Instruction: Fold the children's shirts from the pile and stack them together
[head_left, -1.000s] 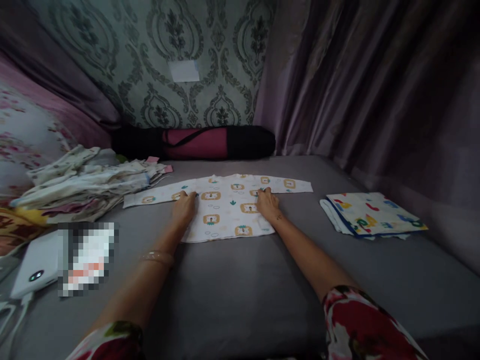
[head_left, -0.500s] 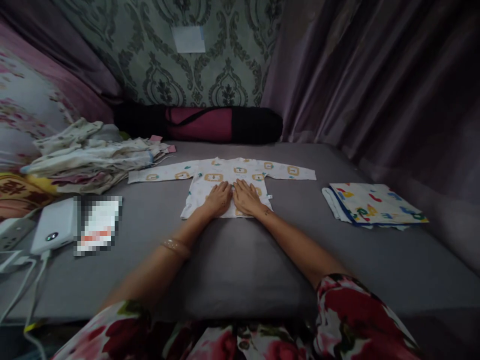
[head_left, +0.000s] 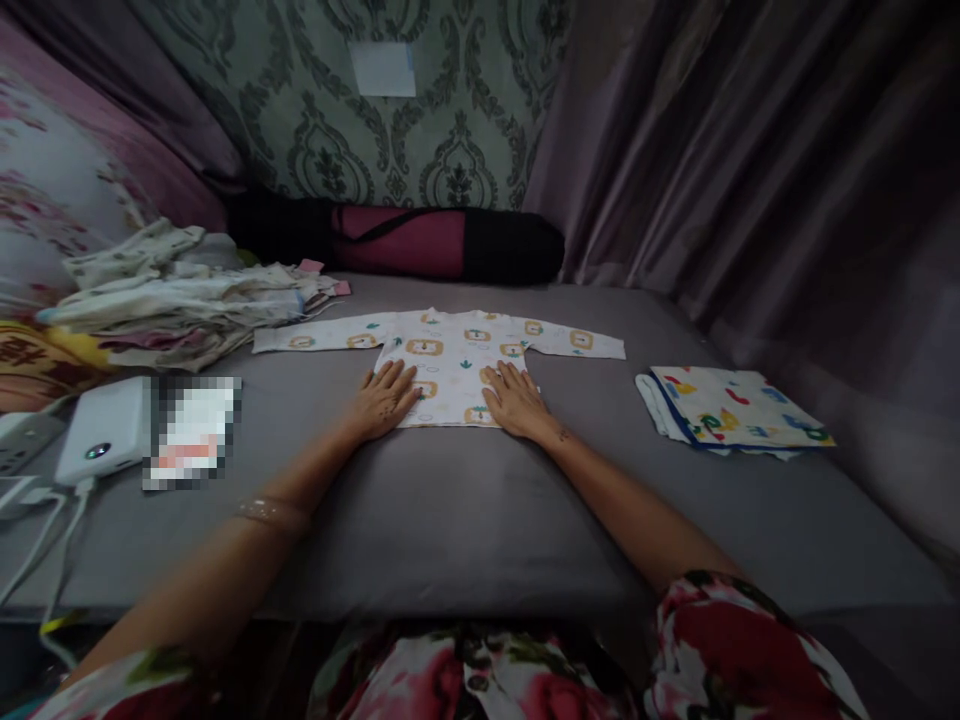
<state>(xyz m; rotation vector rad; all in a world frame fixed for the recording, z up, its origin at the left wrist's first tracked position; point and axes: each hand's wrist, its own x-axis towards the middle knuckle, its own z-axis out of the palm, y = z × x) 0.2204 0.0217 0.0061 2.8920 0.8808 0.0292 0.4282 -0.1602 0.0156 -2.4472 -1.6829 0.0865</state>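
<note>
A small white long-sleeved baby shirt (head_left: pixel 450 350) with orange lion prints lies flat on the grey bed (head_left: pixel 465 500), both sleeves spread out sideways. My left hand (head_left: pixel 384 398) lies flat and open on the shirt's lower left corner. On the lower right corner my right hand (head_left: pixel 514 400) rests the same way, fingers stretched out. Neither hand holds anything. A bangle sits on my left wrist.
A heap of loose baby clothes (head_left: pixel 180 305) lies at the left. A folded cloth with coloured letters (head_left: pixel 731 420) sits at the right. A white power bank (head_left: pixel 105 440) with cable is at the near left. A dark rolled bag (head_left: pixel 442 240) lies along the wall; curtains hang right.
My hands slid from the shirt's upper part down to its middle, then apart to the two lower corners. The camera view has tilted slightly.
</note>
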